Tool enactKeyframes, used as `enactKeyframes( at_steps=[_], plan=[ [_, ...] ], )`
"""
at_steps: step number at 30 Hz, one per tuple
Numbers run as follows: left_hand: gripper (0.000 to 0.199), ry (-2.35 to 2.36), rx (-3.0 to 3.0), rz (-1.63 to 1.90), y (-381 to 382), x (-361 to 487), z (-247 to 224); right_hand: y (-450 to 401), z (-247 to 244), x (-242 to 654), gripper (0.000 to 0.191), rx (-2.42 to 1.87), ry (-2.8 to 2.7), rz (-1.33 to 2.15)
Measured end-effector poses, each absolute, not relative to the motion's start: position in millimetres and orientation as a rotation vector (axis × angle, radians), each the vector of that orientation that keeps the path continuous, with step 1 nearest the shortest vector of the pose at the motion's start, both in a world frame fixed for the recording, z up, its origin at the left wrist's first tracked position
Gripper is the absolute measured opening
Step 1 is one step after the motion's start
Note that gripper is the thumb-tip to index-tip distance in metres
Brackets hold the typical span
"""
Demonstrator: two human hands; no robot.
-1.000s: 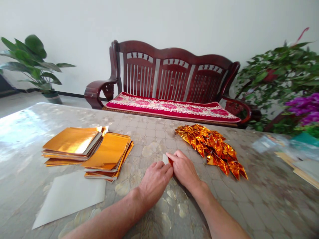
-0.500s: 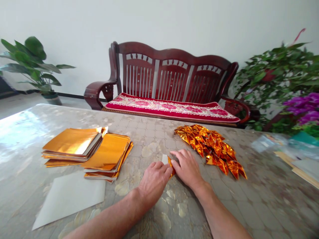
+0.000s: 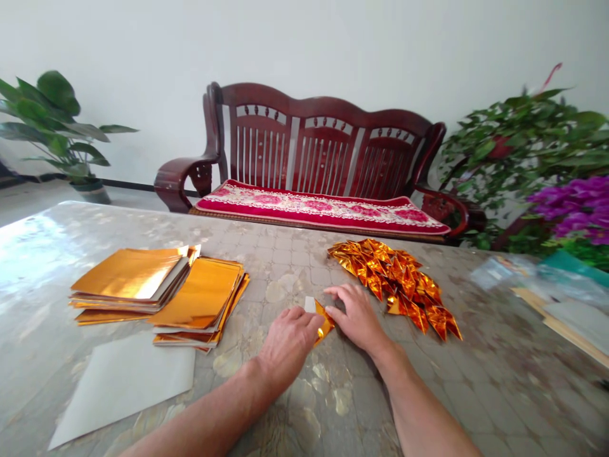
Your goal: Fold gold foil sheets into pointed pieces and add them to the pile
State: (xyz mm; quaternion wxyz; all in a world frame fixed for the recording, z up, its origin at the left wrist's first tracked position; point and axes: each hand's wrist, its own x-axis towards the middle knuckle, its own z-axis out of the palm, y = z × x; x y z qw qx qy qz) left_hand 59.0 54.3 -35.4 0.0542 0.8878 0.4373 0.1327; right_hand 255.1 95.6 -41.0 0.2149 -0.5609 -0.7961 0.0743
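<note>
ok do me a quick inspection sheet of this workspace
Surface: patterned table, bright glare at left
Job items: gold sheet stack at left, second gold stack beside it, pale sheet, heap of folded gold pieces, small gold piece at the hands
Clutter: clear plastic at right
Hands: left hand over the small gold piece, grip hidden; right hand open at its right edge
Cables: nothing seen
Surroundings: dark wooden bench, red patterned cover, potted plant, purple flowers

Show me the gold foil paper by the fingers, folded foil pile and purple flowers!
Gold foil paper (image 3: pixel 325 325): head view, shiny face.
Folded foil pile (image 3: pixel 396 277): head view, middle.
Purple flowers (image 3: pixel 578 206): head view, petals.
</note>
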Motion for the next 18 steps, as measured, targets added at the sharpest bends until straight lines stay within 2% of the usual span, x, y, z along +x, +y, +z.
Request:
enactKeyframes(
  at_steps=[5,8,13,18],
  plan=[
    [0.023,1.463,2.627,0.403,58.4,57.3,-31.6,92.2,-33.8,251.8,0.006,-1.551,-2.208,0.521],
    [0.033,1.5,2.572,0.48,63.4,52.9,-35.5,88.0,-29.9,247.0,0.009,-1.559,-2.275,0.457],
    [0.031,1.499,2.473,0.654,75.9,40.9,-47.0,87.4,-32.6,243.8,0.011,-1.503,-2.317,0.372],
    [0.053,1.483,2.447,0.737,86.8,31.0,-52.3,90.0,-38.6,243.1,0.019,-1.43,-2.326,0.366]
  ],
)
